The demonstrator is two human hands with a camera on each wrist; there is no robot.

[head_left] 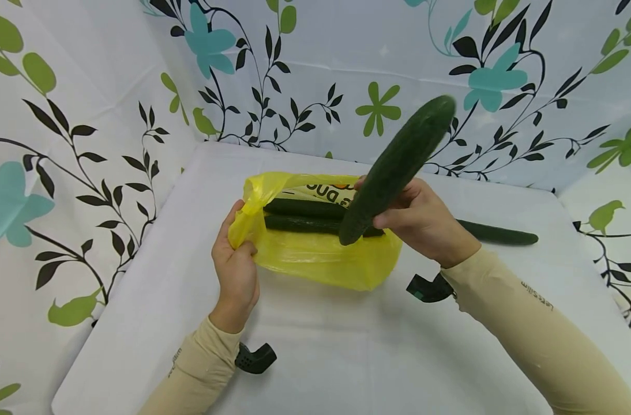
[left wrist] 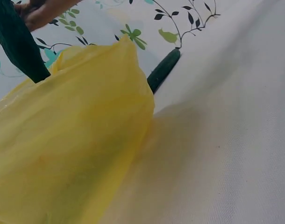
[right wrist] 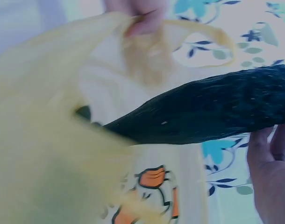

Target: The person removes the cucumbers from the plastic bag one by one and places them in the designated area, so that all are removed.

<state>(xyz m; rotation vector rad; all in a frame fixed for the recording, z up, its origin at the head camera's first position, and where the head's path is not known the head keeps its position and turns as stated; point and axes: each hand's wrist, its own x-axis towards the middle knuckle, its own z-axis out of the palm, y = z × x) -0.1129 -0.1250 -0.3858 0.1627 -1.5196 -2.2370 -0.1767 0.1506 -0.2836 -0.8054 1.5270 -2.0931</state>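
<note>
Right of centre in the head view, the right hand (head_left: 434,223) grips a cucumber (head_left: 401,164) by its lower half; the longer part rises up-right beyond the fingers. Left of centre, the left hand (head_left: 236,275) pinches the yellow bag (head_left: 320,259).

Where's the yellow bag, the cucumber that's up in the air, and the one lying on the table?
Yellow bag (head_left: 320,260): head view, its near side, below the opening.
Raised cucumber (head_left: 399,166): head view, middle of its length.
Lying cucumber (head_left: 499,233): head view, middle of its visible part.
</note>
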